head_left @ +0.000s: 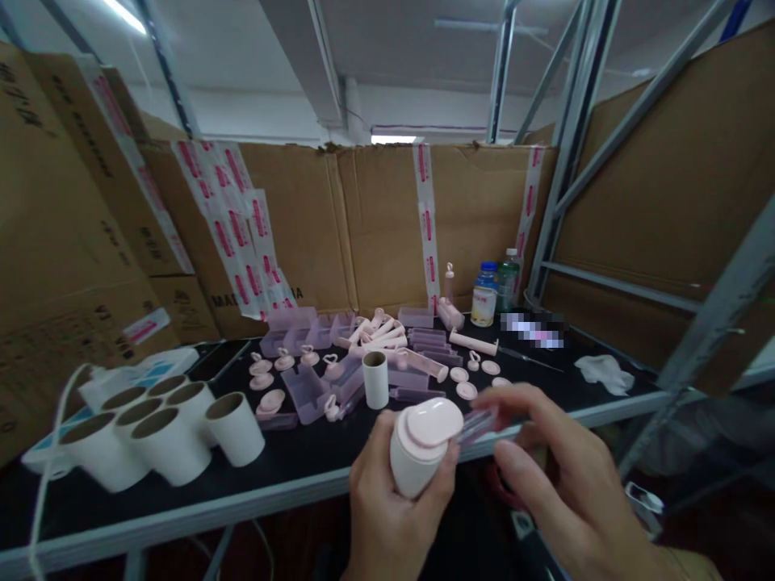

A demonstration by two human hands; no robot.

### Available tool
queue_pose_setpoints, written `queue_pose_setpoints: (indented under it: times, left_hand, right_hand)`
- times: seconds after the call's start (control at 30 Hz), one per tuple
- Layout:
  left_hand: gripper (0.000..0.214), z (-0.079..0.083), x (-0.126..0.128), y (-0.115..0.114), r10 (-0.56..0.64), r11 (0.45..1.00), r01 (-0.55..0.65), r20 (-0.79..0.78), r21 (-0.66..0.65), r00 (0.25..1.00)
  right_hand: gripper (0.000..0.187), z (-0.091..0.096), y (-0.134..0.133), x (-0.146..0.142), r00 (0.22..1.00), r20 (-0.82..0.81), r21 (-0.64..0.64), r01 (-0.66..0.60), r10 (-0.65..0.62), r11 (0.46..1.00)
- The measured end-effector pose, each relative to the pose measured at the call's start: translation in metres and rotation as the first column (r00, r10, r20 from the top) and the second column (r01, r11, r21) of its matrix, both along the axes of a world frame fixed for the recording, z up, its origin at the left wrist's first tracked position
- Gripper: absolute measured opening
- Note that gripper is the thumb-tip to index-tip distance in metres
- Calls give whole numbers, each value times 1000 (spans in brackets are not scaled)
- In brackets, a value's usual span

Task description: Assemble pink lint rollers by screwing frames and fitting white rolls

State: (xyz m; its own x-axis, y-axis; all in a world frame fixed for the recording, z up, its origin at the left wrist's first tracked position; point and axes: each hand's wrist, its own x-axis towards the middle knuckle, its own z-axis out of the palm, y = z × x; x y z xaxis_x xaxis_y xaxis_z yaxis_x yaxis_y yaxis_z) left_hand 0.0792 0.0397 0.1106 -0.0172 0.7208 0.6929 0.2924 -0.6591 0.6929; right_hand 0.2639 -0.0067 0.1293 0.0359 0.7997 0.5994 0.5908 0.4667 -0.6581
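Observation:
My left hand (387, 504) grips a white paper roll (413, 464) with a pink cap (431, 421) seated on its top end, held just in front of the table's edge. My right hand (548, 476) is beside it on the right, its fingers pinched on a clear pinkish plastic piece (478, 424) that touches the cap's right side. A single white roll (376, 379) stands upright on the black table (303, 460) just behind my hands. Loose pink caps (466, 390), clear pink cases (308, 393) and pink handles (474, 343) lie scattered across the table's middle.
Several white rolls (157, 428) lie bunched at the table's left. Two bottles (484, 294) stand at the back right, a crumpled white cloth (605, 373) further right. Cardboard walls (387, 226) enclose the back and sides; a metal rack frame (563, 161) rises on the right.

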Motion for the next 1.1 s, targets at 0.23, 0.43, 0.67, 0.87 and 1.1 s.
queue_pose_setpoints:
  times: [0.23,0.43,0.67,0.87,1.1]
  left_hand:
    - [22,0,1,-4,13,972,37,-212,233,977]
    - [22,2,-3,-4,120,941,-21,-274,337,954]
    - [22,-1,0,-5,-6,973,78,-313,219,950]
    - [24,2,6,-3,47,968,14,-235,251,971]
    - [29,-8,10,-1,-29,998,28,13,53,999]
  right_hand:
    - [45,58,27,-8,804,495,-76,-338,330,938]
    - [42,67,27,-5,709,587,-123,-399,391,909]
    - [29,65,26,-4,705,651,-29,-345,279,938]
    - [32,67,27,-4,754,605,-38,-294,256,955]
    - [34,50,41,-11,852,456,-135,-218,255,967]
